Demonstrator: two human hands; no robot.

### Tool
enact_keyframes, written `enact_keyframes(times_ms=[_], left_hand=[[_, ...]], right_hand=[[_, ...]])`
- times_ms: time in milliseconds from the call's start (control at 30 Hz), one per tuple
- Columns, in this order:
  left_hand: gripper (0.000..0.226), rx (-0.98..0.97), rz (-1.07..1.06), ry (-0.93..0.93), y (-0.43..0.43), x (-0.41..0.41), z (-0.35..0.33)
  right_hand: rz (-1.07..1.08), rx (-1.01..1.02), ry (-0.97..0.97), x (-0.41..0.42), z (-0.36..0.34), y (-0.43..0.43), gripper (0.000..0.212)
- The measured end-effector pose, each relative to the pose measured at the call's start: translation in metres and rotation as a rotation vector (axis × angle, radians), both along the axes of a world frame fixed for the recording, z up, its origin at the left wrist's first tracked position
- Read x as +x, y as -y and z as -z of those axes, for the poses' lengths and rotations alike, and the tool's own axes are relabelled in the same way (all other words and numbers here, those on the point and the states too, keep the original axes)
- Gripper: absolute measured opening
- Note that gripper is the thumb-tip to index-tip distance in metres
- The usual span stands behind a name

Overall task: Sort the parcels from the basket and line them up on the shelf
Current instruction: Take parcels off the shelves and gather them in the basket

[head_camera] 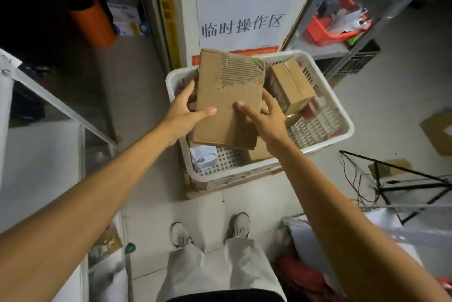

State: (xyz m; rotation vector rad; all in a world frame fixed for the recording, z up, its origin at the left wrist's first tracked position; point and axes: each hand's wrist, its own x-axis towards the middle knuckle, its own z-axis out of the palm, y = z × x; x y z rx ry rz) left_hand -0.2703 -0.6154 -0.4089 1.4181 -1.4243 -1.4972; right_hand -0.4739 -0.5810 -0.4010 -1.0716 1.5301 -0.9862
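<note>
Two grips logged: my left hand [184, 112] and right hand [265, 119] clasp opposite long edges of the flat parcel [228, 96], thumbs on top, long axis pointing up-frame over the basket [348, 130] at centre, shelf [57, 104] lying left.

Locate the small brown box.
Head view: the small brown box lies in the white basket, far right, beside the flat box that the left hand and right hand hold.
</note>
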Motion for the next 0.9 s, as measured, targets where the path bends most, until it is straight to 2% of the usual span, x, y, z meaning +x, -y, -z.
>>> enact_keyframes(times_ms=[267,533,733,900], left_hand=[[0.085,0.028,0.014,0.039,0.048,-0.09,0.027],[0.086,0.209,-0.154,0.078,0.103,-0.173,0.056],[0.089,0.288,-0.235,0.072,0.126,-0.192,0.075],[0.088,0.303,-0.198,0.056,0.153,-0.223,0.096]], right_hand=[[0.019,0.058,0.039,-0.089,0.043,0.048,0.07],[-0.077,0.154,0.084,-0.168,0.085,0.13,0.058],[-0.15,0.236,0.069,-0.185,0.111,0.168,0.068],[-0.023,0.359,0.015,-0.214,0.118,0.188,0.077]])
